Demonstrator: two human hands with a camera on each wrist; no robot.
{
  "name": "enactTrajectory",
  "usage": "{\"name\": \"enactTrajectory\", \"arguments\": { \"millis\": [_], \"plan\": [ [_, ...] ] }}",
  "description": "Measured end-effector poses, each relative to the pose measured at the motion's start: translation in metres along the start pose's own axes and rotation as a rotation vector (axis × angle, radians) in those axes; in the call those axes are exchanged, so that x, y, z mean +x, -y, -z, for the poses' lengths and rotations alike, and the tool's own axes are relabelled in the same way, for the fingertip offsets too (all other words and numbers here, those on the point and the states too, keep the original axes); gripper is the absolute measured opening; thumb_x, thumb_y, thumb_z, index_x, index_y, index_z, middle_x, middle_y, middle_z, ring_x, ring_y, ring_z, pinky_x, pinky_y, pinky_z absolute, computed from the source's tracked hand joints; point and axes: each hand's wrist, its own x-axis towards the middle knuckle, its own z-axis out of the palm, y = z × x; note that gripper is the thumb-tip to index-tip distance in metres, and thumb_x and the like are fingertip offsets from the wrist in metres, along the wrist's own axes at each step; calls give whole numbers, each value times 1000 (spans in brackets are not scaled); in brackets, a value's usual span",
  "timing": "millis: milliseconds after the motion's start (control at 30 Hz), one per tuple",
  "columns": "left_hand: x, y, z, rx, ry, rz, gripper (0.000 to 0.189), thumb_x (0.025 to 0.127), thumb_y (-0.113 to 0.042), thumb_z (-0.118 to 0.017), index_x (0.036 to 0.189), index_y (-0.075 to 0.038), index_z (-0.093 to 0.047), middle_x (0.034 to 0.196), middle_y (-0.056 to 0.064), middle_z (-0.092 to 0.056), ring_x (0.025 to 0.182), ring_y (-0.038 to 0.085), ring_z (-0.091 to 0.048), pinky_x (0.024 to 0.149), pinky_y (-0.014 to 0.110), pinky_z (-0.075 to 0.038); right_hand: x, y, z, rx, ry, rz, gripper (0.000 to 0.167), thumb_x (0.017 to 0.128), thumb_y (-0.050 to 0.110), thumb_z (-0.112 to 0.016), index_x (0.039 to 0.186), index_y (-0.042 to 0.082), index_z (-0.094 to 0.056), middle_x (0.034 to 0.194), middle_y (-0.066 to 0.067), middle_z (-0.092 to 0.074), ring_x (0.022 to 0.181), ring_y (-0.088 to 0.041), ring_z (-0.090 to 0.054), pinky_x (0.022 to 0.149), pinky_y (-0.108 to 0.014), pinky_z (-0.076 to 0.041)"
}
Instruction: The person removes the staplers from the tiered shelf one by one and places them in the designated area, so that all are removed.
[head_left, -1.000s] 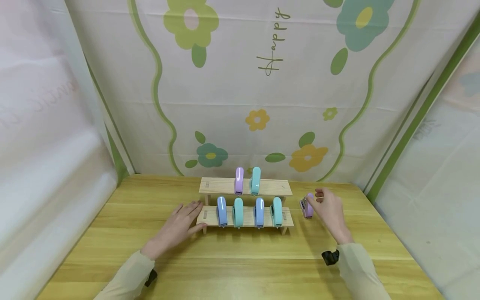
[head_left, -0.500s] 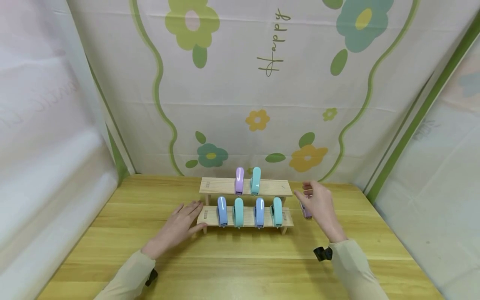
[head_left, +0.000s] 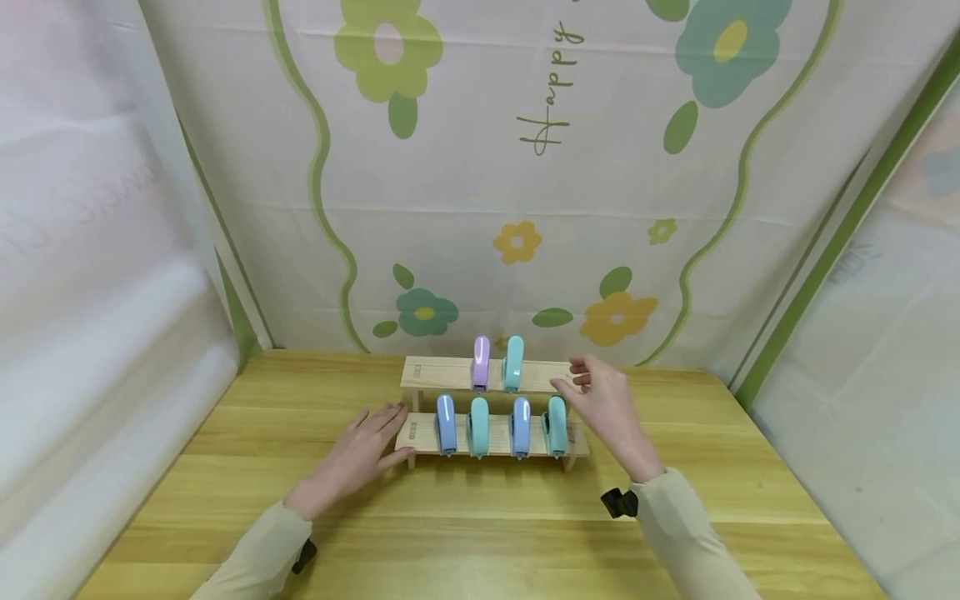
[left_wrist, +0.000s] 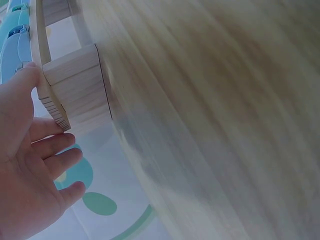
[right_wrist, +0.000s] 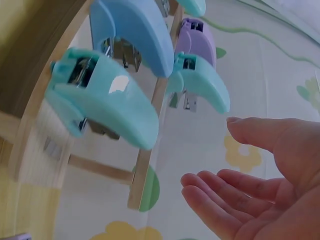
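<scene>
My left hand (head_left: 364, 443), spread, touches the lower wooden shelf (head_left: 423, 432) at its left edge; my right hand (head_left: 606, 407) gapes near the upper shelf (head_left: 446, 372).

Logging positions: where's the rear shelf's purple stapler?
In the head view, the purple stapler sits midway along the rear shelf, left of the turquoise stapler there.

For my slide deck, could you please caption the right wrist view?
Empty right hand near a teal stapler on an upper wooden shelf, other staplers below.
</scene>
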Motion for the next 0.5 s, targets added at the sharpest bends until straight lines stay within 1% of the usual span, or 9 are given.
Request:
{"name": "enactTrajectory", "arguments": {
  "millis": [133,233,500],
  "plan": [
    [0,0,-1,3,-1,1,70,93,-45,-65,142,2,-50,146,21,-53,136,37,-51,115,61,-39,2,9,-6,2,13,17,42,88,28,-76,115,-2,-64,107,-21,-72,91,-31,-73,80,-42,-65],
    [0,0,-2,5,-4,4,70,92,-45,-66,142,2,-51,146,21,-53,136,37,-51,115,61,-39,3,14,-12,29,30,25,42,87,25,-77,115,-4,-64,108,-22,-71,92,-32,-73,81,-42,-64],
    [-1,1,-3,6,-5,-1,70,92,-46,-65,142,2,-50,146,21,-53,135,37,-52,115,61,-39,9,22,-25,45,56,24,45,87,26,-78,118,-4,-64,108,-22,-72,92,-31,-73,79,-39,-65]
  ]
}}
